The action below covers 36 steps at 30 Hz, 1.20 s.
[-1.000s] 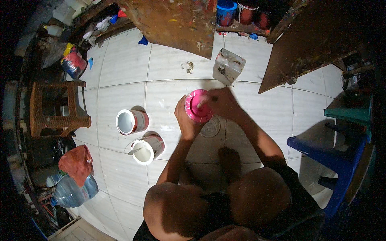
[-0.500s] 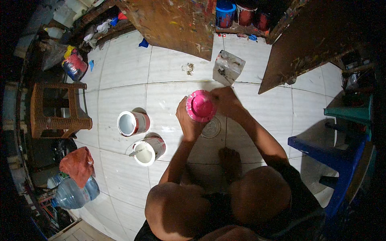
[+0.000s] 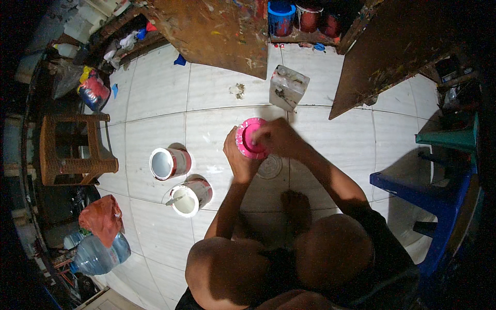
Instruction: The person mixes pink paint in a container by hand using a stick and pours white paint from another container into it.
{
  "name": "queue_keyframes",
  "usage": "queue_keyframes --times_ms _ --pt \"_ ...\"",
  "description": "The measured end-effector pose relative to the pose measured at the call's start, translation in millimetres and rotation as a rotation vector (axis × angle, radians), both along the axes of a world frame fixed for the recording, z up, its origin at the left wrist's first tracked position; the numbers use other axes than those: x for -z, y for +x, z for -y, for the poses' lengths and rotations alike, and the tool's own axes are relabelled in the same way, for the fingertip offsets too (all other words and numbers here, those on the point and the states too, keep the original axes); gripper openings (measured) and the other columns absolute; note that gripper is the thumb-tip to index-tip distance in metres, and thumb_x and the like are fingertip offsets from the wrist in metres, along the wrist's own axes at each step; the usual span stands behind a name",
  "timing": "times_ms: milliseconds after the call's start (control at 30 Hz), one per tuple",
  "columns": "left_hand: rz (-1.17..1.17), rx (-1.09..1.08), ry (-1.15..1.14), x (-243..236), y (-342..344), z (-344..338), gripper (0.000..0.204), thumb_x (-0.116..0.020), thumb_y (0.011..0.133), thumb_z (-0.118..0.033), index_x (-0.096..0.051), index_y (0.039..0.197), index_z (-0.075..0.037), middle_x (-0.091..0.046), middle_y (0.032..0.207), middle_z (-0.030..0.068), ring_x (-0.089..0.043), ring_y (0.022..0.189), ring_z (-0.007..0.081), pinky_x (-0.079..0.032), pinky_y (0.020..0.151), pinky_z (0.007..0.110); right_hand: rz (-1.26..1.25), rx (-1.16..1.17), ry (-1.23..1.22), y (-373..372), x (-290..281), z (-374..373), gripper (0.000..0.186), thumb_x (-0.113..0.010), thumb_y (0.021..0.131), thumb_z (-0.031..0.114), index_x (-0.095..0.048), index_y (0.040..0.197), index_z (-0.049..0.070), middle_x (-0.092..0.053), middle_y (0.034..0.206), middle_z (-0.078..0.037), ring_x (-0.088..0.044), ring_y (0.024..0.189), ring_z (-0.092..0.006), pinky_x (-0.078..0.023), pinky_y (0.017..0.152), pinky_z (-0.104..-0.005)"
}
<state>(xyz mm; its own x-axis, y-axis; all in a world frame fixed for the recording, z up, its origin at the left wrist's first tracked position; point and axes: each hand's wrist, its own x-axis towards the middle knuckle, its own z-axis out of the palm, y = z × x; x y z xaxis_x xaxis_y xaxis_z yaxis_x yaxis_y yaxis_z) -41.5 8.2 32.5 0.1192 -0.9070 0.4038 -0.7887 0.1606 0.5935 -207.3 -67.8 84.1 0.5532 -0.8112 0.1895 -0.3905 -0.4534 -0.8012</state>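
A round pink pot (image 3: pixel 243 148), its rim spotted with white, is gripped from the left side by my left hand (image 3: pixel 242 164), the fingers wrapped round its wall. Over the pot's opening is my right hand (image 3: pixel 276 137); its fingers are drawn together and slightly blurred, with the fingertips at the pink middle. Whatever they pinch, if anything, is hidden. On the floor to the left stands a can with off-white paint (image 3: pixel 184 204), a flat stick (image 3: pixel 174 200) resting across its rim. Beside it is another can (image 3: pixel 181 161) with a pale grey inside.
Beyond my hands a dirty translucent square container (image 3: pixel 289 87) sits on the white tiles. Two paint-stained brown boards (image 3: pixel 222 36) flank a shelf with blue and red paint cans. A blue plastic stool (image 3: pixel 418 194) is at right, a brown stool (image 3: pixel 77 150) and water bottle (image 3: pixel 101 254) at left.
My right hand has moved left from beside the pot's rim to over its opening. The left hand keeps its hold. The whole view has shifted slightly.
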Motion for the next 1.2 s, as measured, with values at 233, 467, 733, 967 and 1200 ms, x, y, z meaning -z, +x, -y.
queue_keyframes --times_ms 233,467,733,967,1200 --pt "-0.058 0.013 0.193 17.7 11.2 1.3 0.102 -0.098 0.056 -0.035 -0.049 0.137 0.001 -0.057 0.131 0.0222 -0.052 0.126 0.0428 -0.04 0.106 0.053 0.012 -0.02 -0.004 1.3 -14.6 -4.7 0.019 -0.068 0.091 0.02 -0.072 0.084 0.002 -0.068 0.075 -0.021 -0.068 0.064 -0.0327 -0.053 0.065 -0.0425" --pt "-0.048 0.091 0.164 5.6 11.8 3.7 0.102 -0.098 0.054 -0.032 -0.05 0.137 0.001 -0.057 0.131 0.023 -0.052 0.125 0.0439 -0.04 0.105 0.053 -0.044 0.059 0.007 -0.8 -24.6 0.6 0.018 -0.068 0.092 0.018 -0.075 0.092 0.002 -0.07 0.076 -0.017 -0.069 0.066 -0.0244 -0.053 0.064 -0.038" --pt "-0.151 0.051 0.087 5.0 1.4 -1.7 0.101 -0.098 0.051 -0.029 -0.051 0.136 0.0 -0.057 0.132 0.023 -0.052 0.126 0.0437 -0.04 0.105 0.053 -0.072 0.147 0.09 -5.2 -22.4 4.2 0.027 -0.067 0.093 0.025 -0.072 0.081 0.001 -0.067 0.073 -0.019 -0.068 0.063 -0.022 -0.053 0.064 -0.0391" --pt "-0.067 -0.036 -0.154 -8.7 -9.3 1.9 0.077 -0.092 0.059 -0.025 -0.058 0.124 -0.002 -0.062 0.118 0.0203 -0.058 0.112 0.0409 -0.045 0.097 0.05 -0.091 0.22 0.11 -6.4 -8.7 3.5 0.031 -0.066 0.092 0.028 -0.068 0.075 0.002 -0.065 0.072 -0.022 -0.067 0.062 -0.0228 -0.051 0.061 -0.0431" --pt "-0.12 -0.02 0.112 15.8 4.1 7.9 0.079 -0.092 0.06 -0.027 -0.056 0.125 -0.002 -0.062 0.119 0.0203 -0.058 0.112 0.0412 -0.045 0.097 0.05 -0.171 -0.001 -0.03 -2.9 -13.0 -3.2 0.028 -0.068 0.092 0.024 -0.07 0.08 -0.001 -0.068 0.071 -0.02 -0.068 0.063 -0.0249 -0.052 0.063 -0.044"
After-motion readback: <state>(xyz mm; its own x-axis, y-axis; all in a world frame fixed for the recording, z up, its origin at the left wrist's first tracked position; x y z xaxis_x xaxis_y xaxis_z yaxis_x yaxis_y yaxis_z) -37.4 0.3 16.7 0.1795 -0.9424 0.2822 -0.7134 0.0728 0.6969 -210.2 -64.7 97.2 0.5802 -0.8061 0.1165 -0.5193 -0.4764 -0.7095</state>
